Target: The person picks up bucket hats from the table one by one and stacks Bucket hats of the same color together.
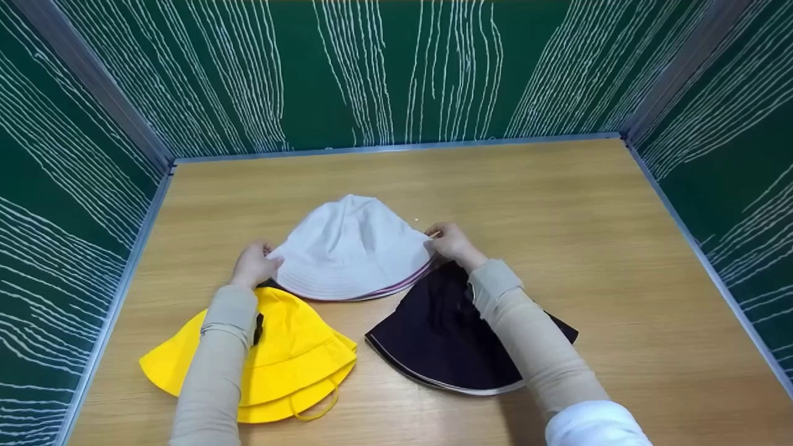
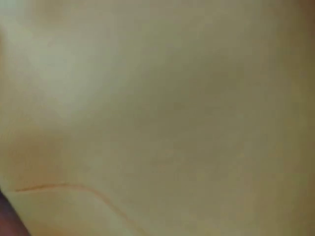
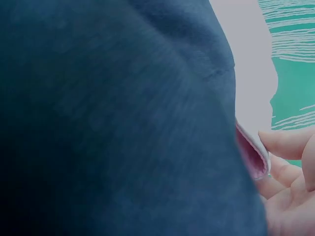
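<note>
A white bucket hat (image 1: 353,251) lies crown up in the middle of the table, with pinkish and dark brim edges showing beneath its right side. My left hand (image 1: 255,265) pinches its brim at the left, thumb on top. On the opposite side my right hand (image 1: 457,243) holds the brim between thumb and fingers. In the right wrist view, that hand (image 3: 290,187) is beside the white hat's (image 3: 251,64) pink-lined brim, and a dark hat (image 3: 123,123) fills much of the picture. A pale yellowish blur fills the left wrist view.
Yellow bucket hats (image 1: 297,365), overlapped and with a cord, lie under my left forearm. Black hats (image 1: 446,334) with a pale brim edge lie under my right forearm. Green panels (image 1: 396,74) with white streaks wall the wooden table (image 1: 557,204) at the back and sides.
</note>
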A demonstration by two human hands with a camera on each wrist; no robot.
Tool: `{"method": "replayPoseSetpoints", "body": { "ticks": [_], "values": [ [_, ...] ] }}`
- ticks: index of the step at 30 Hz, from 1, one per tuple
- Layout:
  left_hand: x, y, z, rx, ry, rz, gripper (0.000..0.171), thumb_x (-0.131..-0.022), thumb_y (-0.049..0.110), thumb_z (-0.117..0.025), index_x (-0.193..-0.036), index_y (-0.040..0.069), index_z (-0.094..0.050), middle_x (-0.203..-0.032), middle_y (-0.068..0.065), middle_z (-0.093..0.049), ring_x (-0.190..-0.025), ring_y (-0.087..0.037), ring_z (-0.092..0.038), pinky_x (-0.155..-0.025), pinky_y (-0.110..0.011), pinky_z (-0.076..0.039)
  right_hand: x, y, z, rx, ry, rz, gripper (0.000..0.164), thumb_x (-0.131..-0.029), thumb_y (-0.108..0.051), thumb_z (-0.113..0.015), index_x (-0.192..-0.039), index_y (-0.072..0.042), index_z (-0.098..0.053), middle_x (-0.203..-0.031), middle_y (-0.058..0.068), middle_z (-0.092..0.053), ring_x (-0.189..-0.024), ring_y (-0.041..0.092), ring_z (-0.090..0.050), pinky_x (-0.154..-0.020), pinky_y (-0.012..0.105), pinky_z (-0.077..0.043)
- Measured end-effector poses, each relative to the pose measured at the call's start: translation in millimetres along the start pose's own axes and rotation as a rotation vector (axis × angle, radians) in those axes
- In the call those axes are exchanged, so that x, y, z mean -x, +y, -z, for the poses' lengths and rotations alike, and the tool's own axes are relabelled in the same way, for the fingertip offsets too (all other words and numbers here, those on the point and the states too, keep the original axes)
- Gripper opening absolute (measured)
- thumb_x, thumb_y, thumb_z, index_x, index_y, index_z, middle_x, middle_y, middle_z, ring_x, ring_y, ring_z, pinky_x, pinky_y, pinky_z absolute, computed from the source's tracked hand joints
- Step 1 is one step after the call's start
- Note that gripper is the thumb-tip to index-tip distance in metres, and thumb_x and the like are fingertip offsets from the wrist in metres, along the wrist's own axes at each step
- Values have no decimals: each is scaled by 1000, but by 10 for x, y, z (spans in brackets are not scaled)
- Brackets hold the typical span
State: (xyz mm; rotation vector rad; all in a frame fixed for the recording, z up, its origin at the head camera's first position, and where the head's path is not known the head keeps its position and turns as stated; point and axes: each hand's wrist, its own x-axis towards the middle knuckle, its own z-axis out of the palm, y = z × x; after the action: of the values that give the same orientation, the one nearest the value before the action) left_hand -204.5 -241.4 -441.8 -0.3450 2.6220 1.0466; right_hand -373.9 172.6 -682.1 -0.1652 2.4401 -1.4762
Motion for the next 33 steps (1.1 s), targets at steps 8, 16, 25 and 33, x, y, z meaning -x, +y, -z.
{"method": "replayPoseSetpoints", "body": {
  "ticks": [8, 16, 25, 33],
  "values": [
    [-35, -46, -33, -71, -22, 35, 29, -97, 16, -50, -115, -6, -51, -113, -22, -54, -98, -31, -50, -92, -43, -44, -627, 935, -139, 201, -26, -14, 24, -76, -30, -74, -95, -17, -66, -89, 5, -68, -75, 20, -65, -61, 34, -53],
    [-32, -79, -40, -84, -29, 65, 29, -97, 19, -50, -113, -5, -53, -112, -22, -55, -98, -31, -50, -92, -43, -44, -222, 355, -97, 273, -17, 19, 9, -76, -20, -67, -85, -18, -66, -76, 2, -66, -64, 18, -59, -57, 30, -48],
    [2, -102, 7, -83, -24, 29, 32, -96, 19, -52, -113, -8, -55, -110, -23, -57, -98, -32, -52, -92, -43, -44, 979, -1431, 171, 74, -48, -111, 21, -81, -14, -62, -97, -1, -65, -87, 10, -62, -74, 20, -56, -65, 31, -49],
    [56, -112, 135, 43, -44, 93, 33, -100, 21, -43, -118, -6, -51, -110, -18, -51, -99, -29, -46, -91, -39, -43, 1485, -2211, 277, 15, -27, -169, 28, -83, -6, -55, -106, 7, -61, -91, 8, -59, -81, 16, -51, -75, 26, -43]
  ]
}}
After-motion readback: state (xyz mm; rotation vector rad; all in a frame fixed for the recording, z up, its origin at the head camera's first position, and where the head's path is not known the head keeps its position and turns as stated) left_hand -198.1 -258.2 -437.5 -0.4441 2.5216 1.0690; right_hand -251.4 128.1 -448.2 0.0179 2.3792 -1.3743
